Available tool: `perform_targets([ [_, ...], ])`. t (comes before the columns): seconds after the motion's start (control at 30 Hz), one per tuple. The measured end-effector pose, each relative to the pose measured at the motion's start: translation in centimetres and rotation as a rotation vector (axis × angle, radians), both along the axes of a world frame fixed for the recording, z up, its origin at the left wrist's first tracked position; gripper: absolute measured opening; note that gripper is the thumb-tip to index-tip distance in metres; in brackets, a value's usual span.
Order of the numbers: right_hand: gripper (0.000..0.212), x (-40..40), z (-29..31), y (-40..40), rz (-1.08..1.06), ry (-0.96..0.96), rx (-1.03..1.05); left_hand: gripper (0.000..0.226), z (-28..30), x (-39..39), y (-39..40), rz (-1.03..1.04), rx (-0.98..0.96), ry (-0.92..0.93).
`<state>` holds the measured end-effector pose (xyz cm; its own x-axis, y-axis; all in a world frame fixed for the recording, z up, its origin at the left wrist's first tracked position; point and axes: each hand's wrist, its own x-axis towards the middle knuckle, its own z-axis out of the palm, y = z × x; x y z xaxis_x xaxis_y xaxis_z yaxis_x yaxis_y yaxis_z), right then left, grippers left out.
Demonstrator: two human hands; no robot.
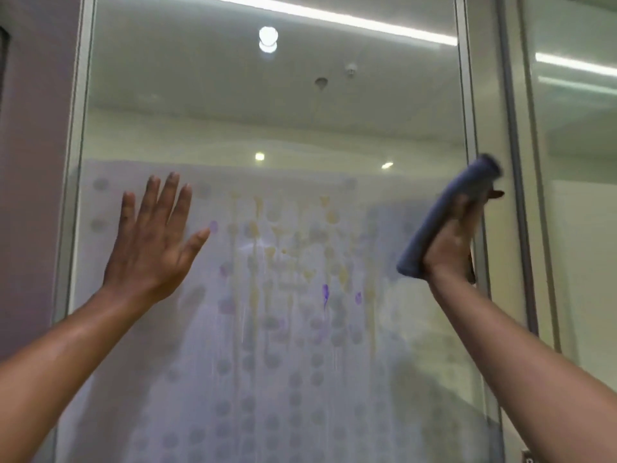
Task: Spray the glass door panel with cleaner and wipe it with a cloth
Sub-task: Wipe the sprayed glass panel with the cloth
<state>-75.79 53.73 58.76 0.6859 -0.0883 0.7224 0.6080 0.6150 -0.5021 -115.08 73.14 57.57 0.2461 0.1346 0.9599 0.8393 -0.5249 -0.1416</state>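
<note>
Left hand (pixel 155 242) flat against glass door panel (pixel 267 135), fingers (pixel 167 198) spread, released. Right hand (pixel 454 242) clasps folded blue cloth (pixel 444 218) at panel's right edge, beside metal frame (pixel 474 121). Yellow and purple streaks (pixel 325 295) mid-panel.

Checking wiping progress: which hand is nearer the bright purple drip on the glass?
Right. The right hand, gripping the blue cloth, is up and right of the purple drip; the open left hand is farther, up-left.

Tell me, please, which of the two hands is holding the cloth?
The right hand, by the panel's right frame, grips the rolled blue cloth; the left hand is open and empty.
</note>
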Motion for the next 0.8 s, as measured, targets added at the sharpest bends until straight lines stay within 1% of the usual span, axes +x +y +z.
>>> perform_targets([
  [0.03, 0.099, -0.5, 0.7, 1.1, -0.173, -0.1, -0.165, 0.085, 0.0, -0.1, 0.5, 0.006, 0.008, 0.006],
  [0.1, 0.095, -0.9, 0.7, 3.5, -0.477, -0.219, -0.506, 0.083, 0.0, -0.2, 1.4, 0.005, 0.034, 0.002],
  [0.13, 0.096, -0.6, 0.2, 4.4, -0.571, -0.254, -0.602, 0.082, 0.0, -0.2, 1.7, -0.002, 0.049, 0.0],
  [0.17, 0.097, -0.4, -0.2, 4.9, -0.633, -0.266, -0.646, 0.081, 0.1, -0.2, 2.1, -0.01, 0.066, -0.001],
  [0.23, 0.095, 0.4, -0.1, 5.4, -0.639, -0.263, -0.626, 0.081, 0.0, -0.1, 2.6, -0.016, 0.091, -0.003],
  [0.33, 0.078, 0.9, 0.2, 5.6, -0.633, -0.269, -0.615, 0.081, -0.1, 0.0, 2.5, -0.019, 0.105, -0.013],
  [0.43, 0.063, 0.7, -0.2, 5.9, -0.618, -0.295, -0.557, 0.084, 0.0, 0.0, 1.8, -0.034, 0.084, -0.019],
  [0.57, 0.062, -0.9, -1.7, 6.0, -0.596, -0.37, -0.504, 0.086, -0.1, 0.0, 1.5, -0.034, 0.077, -0.014],
  [0.67, 0.062, -4.0, -6.5, 7.0, -0.634, -0.53, -0.519, 0.086, -0.1, -0.1, 1.7, -0.037, 0.087, -0.017],
  [0.8, 0.056, -8.1, -17.4, 8.5, -0.658, -0.793, -0.562, 0.085, -0.1, 0.1, 2.1, -0.055, 0.092, -0.025],
])
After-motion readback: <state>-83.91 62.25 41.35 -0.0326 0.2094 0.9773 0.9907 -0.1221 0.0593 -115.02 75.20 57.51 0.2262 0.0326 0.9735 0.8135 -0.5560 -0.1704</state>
